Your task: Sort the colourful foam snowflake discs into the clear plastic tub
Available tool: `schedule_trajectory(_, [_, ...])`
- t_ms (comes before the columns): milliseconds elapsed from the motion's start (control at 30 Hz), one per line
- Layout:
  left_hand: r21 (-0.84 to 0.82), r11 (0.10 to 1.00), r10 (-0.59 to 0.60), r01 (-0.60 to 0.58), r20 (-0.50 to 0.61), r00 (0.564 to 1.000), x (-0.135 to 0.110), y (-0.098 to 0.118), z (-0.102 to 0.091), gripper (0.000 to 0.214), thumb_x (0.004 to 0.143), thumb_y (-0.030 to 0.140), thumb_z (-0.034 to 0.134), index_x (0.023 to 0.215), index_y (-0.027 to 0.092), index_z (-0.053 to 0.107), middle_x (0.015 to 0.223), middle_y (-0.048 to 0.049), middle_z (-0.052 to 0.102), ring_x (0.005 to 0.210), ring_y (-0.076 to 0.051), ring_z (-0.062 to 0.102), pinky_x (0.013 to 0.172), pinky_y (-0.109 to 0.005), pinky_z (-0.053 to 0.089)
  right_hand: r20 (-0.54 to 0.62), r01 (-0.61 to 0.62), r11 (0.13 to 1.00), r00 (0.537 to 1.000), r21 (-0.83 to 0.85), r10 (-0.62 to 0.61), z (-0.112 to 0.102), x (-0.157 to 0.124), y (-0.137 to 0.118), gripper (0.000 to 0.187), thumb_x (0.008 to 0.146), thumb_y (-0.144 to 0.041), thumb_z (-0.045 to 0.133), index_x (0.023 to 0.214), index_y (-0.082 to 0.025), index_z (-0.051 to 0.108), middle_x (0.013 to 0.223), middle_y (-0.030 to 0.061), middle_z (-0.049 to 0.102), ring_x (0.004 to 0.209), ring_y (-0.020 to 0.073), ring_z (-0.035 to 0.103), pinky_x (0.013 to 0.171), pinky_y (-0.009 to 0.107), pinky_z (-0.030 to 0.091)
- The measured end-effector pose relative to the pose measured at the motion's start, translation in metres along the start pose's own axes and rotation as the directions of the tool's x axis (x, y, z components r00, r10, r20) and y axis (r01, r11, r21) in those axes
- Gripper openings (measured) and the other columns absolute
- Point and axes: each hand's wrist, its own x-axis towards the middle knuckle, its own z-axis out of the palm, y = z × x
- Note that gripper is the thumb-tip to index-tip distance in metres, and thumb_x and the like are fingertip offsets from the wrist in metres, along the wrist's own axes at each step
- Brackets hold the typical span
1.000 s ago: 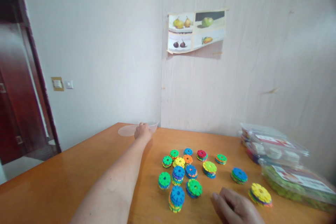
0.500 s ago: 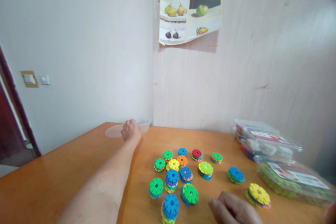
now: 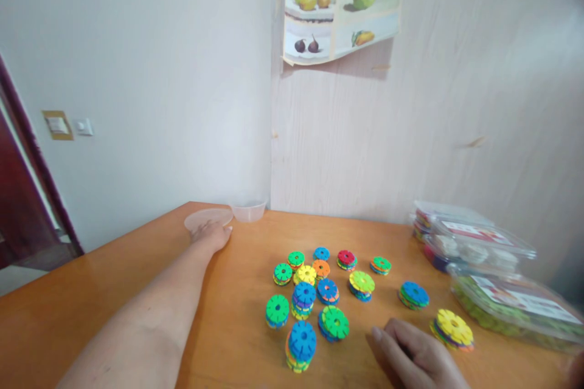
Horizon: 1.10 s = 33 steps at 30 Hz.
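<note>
At the far left of the table, my left hand (image 3: 210, 237) reaches out over the near edge of a clear round plastic lid (image 3: 207, 216). Its thumb is held apart and its fingers lie on or just beside the lid; their tips are hard to make out. Just behind stands a clear plastic bowl (image 3: 249, 212). My right hand (image 3: 413, 352) rests on the table at the lower right, fingers curled, nothing visible in it. Left of it are stacks of notched plastic discs, among them a green-topped stack (image 3: 334, 323) and a blue-topped stack (image 3: 302, 345).
More disc stacks stand across the middle, including a red-topped one (image 3: 346, 259) and a yellow-topped one (image 3: 452, 329). At right, clear plastic boxes (image 3: 511, 307) of sorted pieces sit on the wooden table (image 3: 137, 267). Walls border the back.
My left hand has moved left and nearer, from the bowl to the lid, leaving the bowl standing uncovered by it. My right hand stays put. The view has tilted slightly.
</note>
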Motion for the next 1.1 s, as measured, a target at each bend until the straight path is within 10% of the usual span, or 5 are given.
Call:
schedule_trajectory(600, [0.105,0.959,0.265,-0.262,-0.016,0.964,-0.181,-0.073,-0.084,0.032,0.088,0.041,0.045,0.087,0.029,0.075,0.106,-0.0064,0.071,0.105,-0.028,0.061,0.085,-0.039,0.043,-0.02,0.188,0.97,0.981,-0.155,-0.193,-0.004,0.002,0.006,0.046,0.092,-0.059,0.04,0.066,-0.022,0.042,0.061,-0.0015,0.049,0.061,0.0165,0.049,0.056,0.028,0.034])
schedule_trajectory(833, [0.004,0.97,0.24,-0.245,-0.221,0.945,-0.134,-0.059,-0.106,0.033,0.09,0.04,0.043,0.097,0.024,0.071,0.102,-0.0071,0.068,0.097,-0.022,0.062,0.079,-0.031,0.045,-0.041,0.193,0.964,0.978,-0.182,-0.204,0.0,0.003,0.005,0.046,0.093,-0.058,0.04,0.064,-0.022,0.043,0.06,-0.0007,0.053,0.061,0.017,0.051,0.056,0.028,0.033])
schedule_trajectory(1100, [-0.001,0.974,0.222,-0.227,-0.213,0.951,-0.048,0.01,-0.059,0.036,0.088,0.037,0.049,0.117,0.02,0.063,0.121,-0.0129,0.062,0.113,-0.026,0.058,0.093,-0.035,0.045,-0.032,0.169,0.977,0.984,-0.128,-0.174,0.005,0.002,0.004,0.046,0.095,-0.057,0.036,0.066,-0.022,0.041,0.064,-0.0005,0.051,0.064,0.0163,0.05,0.058,0.028,0.033])
